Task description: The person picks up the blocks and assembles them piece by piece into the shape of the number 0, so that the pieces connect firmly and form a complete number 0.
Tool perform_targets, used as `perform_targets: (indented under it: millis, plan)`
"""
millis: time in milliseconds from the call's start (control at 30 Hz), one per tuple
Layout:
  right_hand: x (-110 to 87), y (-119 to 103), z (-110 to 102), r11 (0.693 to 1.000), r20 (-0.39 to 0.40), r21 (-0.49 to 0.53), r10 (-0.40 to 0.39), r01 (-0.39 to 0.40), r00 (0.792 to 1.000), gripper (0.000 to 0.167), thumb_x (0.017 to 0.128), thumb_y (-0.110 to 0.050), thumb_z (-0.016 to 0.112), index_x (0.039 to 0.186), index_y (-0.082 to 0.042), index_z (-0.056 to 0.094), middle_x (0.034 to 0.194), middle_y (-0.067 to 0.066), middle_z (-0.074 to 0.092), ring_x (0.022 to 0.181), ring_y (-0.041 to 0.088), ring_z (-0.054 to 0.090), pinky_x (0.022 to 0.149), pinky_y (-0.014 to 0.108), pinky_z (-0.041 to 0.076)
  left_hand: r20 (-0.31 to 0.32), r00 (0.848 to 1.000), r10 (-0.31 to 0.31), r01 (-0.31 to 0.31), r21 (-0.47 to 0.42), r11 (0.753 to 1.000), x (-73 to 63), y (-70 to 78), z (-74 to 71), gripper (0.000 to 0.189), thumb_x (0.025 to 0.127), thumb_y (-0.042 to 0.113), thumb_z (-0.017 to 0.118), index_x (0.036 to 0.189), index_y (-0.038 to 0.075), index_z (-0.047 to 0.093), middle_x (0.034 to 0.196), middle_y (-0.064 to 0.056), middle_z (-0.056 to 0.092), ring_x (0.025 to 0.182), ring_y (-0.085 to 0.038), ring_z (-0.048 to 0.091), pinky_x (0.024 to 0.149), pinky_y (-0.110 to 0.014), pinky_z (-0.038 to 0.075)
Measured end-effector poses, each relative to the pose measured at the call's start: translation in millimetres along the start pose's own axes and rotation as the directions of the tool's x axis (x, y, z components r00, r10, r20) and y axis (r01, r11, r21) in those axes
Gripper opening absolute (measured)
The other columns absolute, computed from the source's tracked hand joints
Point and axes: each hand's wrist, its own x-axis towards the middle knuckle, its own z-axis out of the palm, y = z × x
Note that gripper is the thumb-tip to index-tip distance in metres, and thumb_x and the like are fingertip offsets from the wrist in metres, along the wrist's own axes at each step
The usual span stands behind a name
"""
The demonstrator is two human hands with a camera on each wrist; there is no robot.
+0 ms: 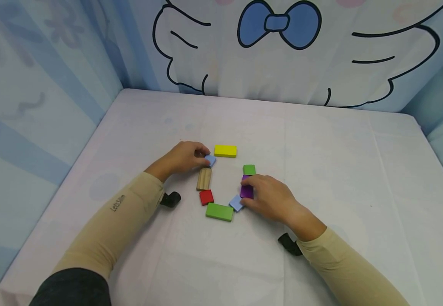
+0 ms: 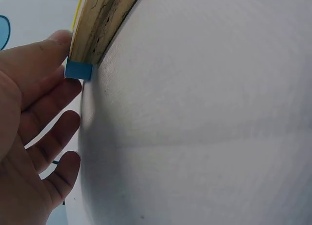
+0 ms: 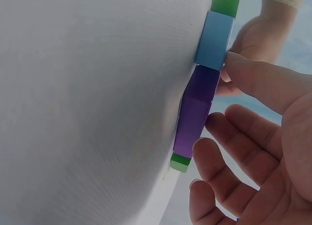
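My left hand [image 1: 186,157] pinches a small light blue block [image 1: 210,160] between thumb and fingers. This block stands at the far end of a bare wooden block [image 1: 204,179], close to the yellow block [image 1: 225,151]. In the left wrist view, the thumb and a finger flank the blue block [image 2: 79,70]. My right hand [image 1: 269,195] reaches over the purple block [image 1: 246,192], its fingers loosely bent. Its thumb tip is at a second light blue block [image 1: 236,203]; the other fingertips lie along the purple block [image 3: 195,115]. A small green block [image 1: 249,169] adjoins the purple one's far end.
A red block [image 1: 206,197] and a long green block [image 1: 219,212] form the near side of this ring of blocks. All lie on a white-covered table [image 1: 340,170]. Printed curtains [image 1: 302,72] hang behind it and at the sides.
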Motion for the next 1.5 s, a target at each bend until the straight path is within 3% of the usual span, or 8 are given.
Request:
perform_targets:
  millis: [1500]
  plan:
    - [-0.5,-0.6,0.4,1.000,-0.012,-0.006,-0.013,0.012,1.000,0.043,0.088,-0.025,0.077,0.124,-0.004,0.066,0.121,0.013,0.067,0.107,0.029,0.062,0.090,0.044,0.052,0.056,0.998,-0.015,0.014,0.014,1.000,-3.1,0.2,-5.8,0.037,0.095,0.026,0.071,0.130,0.014,0.066,0.122,-0.003,0.065,0.108,-0.021,0.054,0.102,-0.039,0.043]
